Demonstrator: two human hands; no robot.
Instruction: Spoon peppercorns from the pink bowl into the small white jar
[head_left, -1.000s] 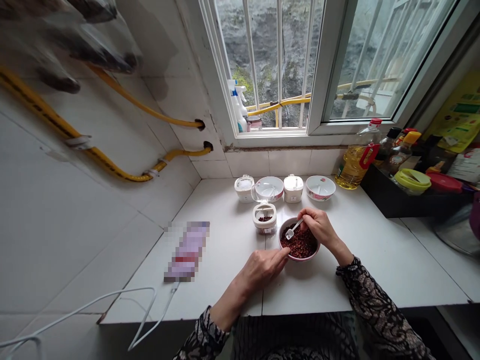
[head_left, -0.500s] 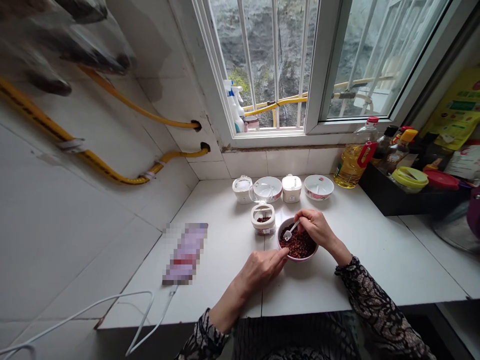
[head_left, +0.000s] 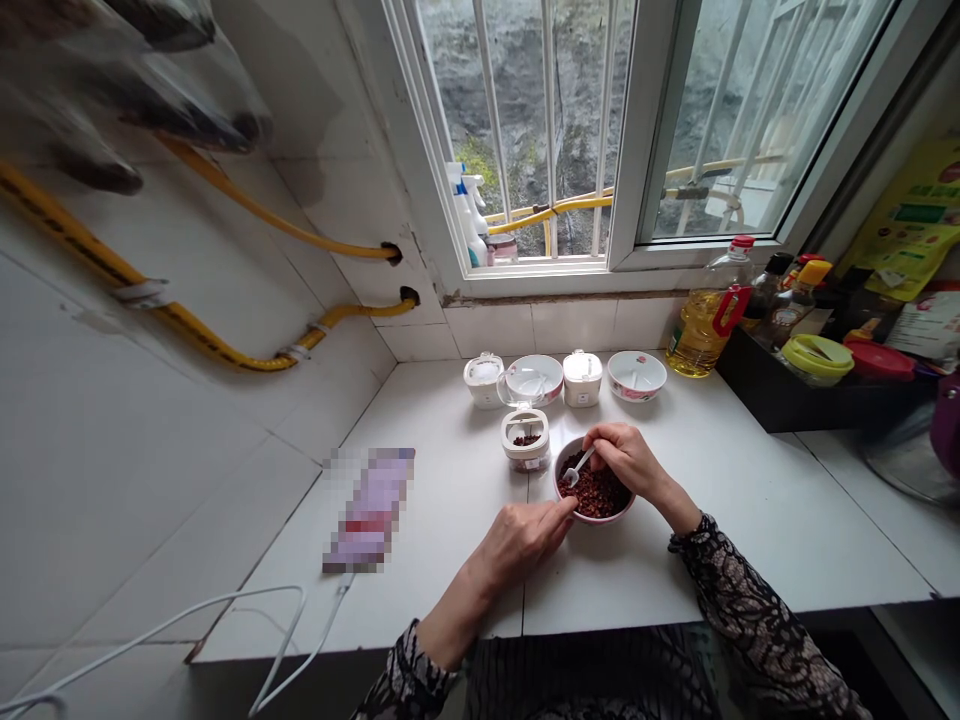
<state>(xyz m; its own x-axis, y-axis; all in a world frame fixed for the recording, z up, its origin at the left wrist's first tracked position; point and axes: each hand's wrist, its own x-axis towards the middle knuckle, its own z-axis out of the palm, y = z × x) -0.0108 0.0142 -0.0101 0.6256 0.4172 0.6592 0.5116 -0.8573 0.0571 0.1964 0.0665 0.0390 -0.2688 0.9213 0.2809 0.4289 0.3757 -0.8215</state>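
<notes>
My right hand (head_left: 626,460) pinches the handle of a small white spoon (head_left: 576,471), its scoop end down at the dark red dried spice, which looks like peppercorns (head_left: 602,494). These lie in a round bowl (head_left: 600,521) with a pinkish outside. At the bowl's near left rim, my left hand (head_left: 523,537) grips the edge with its fingers; the thumb and fingers partly hide each other. Just behind and left of the bowl stands a seasoning jar (head_left: 526,460), its clear lid raised, with some of the same dark spice inside.
Along the back stand two white lidded jars, one left (head_left: 484,382) and one right (head_left: 583,378), and two white bowls, left (head_left: 553,398) and right (head_left: 637,390). An oil bottle (head_left: 694,335) and a black box (head_left: 780,395) of condiments are right. A blurred-out phone-like object (head_left: 371,510) with a cable lies left.
My right hand and the spoon have shifted very slightly to the left, and the scoop's tilt has changed a little. My left hand stays at the bowl's rim.
</notes>
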